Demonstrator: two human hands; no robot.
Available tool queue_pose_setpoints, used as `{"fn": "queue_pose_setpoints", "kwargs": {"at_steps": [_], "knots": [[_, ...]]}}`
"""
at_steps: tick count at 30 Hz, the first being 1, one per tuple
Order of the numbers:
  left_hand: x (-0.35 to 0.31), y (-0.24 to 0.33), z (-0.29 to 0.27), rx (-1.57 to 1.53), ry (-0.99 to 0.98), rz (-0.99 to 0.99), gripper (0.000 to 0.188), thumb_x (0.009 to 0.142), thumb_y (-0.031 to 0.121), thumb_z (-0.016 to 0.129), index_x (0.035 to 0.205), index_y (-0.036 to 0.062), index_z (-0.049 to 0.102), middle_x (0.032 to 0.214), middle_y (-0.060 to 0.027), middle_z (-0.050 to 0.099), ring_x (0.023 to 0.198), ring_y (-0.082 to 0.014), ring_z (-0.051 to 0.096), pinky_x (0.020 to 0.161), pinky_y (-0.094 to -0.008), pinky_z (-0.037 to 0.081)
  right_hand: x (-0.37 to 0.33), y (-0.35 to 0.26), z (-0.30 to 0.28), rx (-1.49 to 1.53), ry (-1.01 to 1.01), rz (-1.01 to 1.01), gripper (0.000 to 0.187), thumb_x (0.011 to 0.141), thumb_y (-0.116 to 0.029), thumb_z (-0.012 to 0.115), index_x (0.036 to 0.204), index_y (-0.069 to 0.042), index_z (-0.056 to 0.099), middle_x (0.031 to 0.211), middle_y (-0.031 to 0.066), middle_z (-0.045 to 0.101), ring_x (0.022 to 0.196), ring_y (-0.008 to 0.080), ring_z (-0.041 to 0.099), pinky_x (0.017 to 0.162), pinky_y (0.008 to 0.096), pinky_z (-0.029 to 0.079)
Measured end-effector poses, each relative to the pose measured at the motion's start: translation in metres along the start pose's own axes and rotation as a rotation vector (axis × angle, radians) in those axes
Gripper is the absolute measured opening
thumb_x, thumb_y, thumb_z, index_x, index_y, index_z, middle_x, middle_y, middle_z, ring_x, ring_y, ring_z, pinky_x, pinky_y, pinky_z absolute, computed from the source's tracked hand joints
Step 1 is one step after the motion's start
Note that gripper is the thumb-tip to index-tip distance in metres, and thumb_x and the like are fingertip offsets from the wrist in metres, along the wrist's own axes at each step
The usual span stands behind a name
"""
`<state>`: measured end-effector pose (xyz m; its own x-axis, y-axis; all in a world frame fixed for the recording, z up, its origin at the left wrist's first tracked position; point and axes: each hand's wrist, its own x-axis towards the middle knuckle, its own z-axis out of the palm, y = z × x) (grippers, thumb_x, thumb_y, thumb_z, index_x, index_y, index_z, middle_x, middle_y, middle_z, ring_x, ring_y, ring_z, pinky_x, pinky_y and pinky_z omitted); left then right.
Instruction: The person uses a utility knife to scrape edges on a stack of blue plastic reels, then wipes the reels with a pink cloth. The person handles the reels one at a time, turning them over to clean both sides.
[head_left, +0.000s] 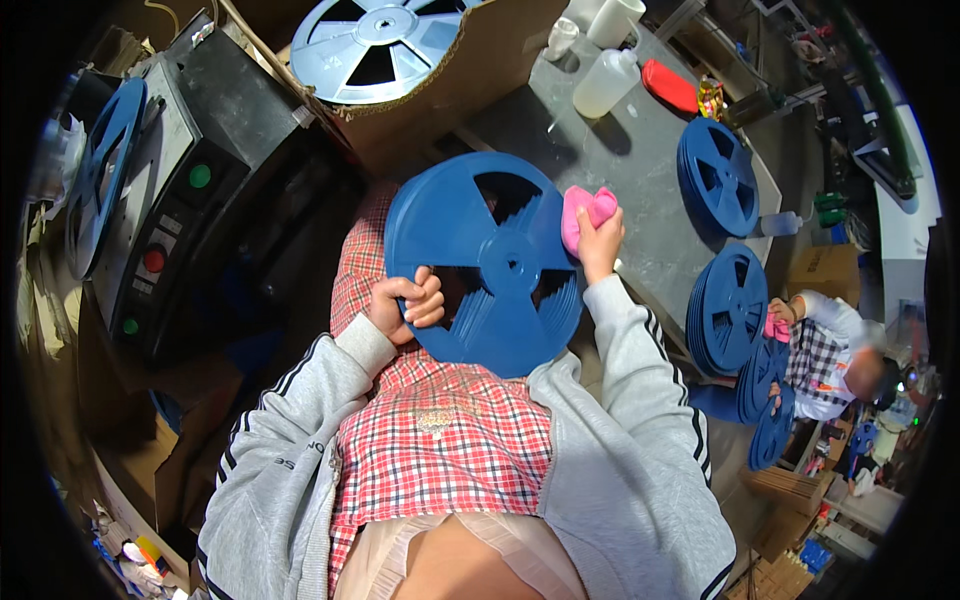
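Note:
A stack of blue plastic reels (440,215) rests upright against my lap, its spoked face toward me. My left hand (408,305) is closed round the rim at the lower left, fingers hooked through an opening. At the upper right edge my right hand (600,240) grips a bunched pink cloth (580,215), which touches or nearly touches the reel rim. How many reels are in the stack I cannot tell.
A cardboard box (500,60) with reels stands ahead; a black machine (190,220) with buttons is left. The grey table (640,180) holds a squeeze bottle (606,85), a red pouch (670,88) and reel stacks (718,178). A co-worker (830,350) handles reels at right.

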<state>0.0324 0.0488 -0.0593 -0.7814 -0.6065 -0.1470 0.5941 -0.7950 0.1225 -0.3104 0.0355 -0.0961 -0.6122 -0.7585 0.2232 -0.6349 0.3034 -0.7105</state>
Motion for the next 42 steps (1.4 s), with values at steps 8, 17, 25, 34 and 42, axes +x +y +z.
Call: {"fn": "queue_pose_setpoints", "kwargs": {"at_steps": [8,17,25,34,42], "knots": [[-0.001,0.003,-0.004,0.046,0.053,0.006,0.006,0.079,0.002,0.051,0.082,0.0078,0.050,0.060,-0.0005,0.040,0.044,-0.0098,0.039,0.045,-0.0254,0.037,-0.037,-0.199,0.032,0.443,-0.511,-0.967,0.039,0.073,-0.014,0.073,0.109,-0.006,0.059,0.111,0.0136,0.062,0.101,0.0352,0.054,0.092,0.0412,0.044],[-0.003,0.009,-0.014,0.003,0.059,0.009,0.016,0.083,0.003,0.048,0.071,0.0124,0.043,0.059,0.0000,0.041,0.045,-0.0091,0.040,0.045,-0.0260,0.038,-0.057,-0.150,-0.004,0.256,-0.448,-0.845,0.026,0.079,-0.009,0.067,0.103,-0.005,0.058,0.104,0.0148,0.060,0.094,0.0355,0.053,0.087,0.0422,0.043],[0.005,0.009,0.009,0.032,0.137,0.023,0.048,0.102,0.050,0.040,0.093,0.0059,0.057,0.082,-0.0105,0.057,0.069,-0.0180,0.052,0.059,-0.0302,0.045,-0.039,-0.197,-0.003,0.257,-0.466,-0.919,0.040,0.074,-0.012,0.075,0.109,-0.004,0.059,0.106,0.0110,0.062,0.095,0.0312,0.054,0.085,0.0397,0.043],[-0.005,0.012,-0.027,-0.085,0.187,0.151,0.050,0.102,0.046,0.044,0.108,-0.0013,0.059,0.100,-0.0161,0.064,0.093,-0.0284,0.062,0.094,-0.0472,0.051,-0.119,-0.147,-0.037,0.143,-0.758,-1.295,0.036,0.067,-0.014,0.072,0.100,-0.003,0.064,0.096,0.0096,0.062,0.092,0.0285,0.056,0.083,0.0425,0.044],[0.014,0.003,0.001,0.116,0.344,0.150,0.030,0.101,0.029,0.053,0.079,0.0080,0.051,0.060,0.0008,0.042,0.047,-0.0081,0.038,0.044,-0.0229,0.036,-0.070,-0.085,-0.026,0.052,-0.321,-0.545,0.024,0.083,-0.014,0.068,0.103,-0.004,0.058,0.104,0.0159,0.060,0.089,0.0362,0.052,0.083,0.0429,0.044]]}}
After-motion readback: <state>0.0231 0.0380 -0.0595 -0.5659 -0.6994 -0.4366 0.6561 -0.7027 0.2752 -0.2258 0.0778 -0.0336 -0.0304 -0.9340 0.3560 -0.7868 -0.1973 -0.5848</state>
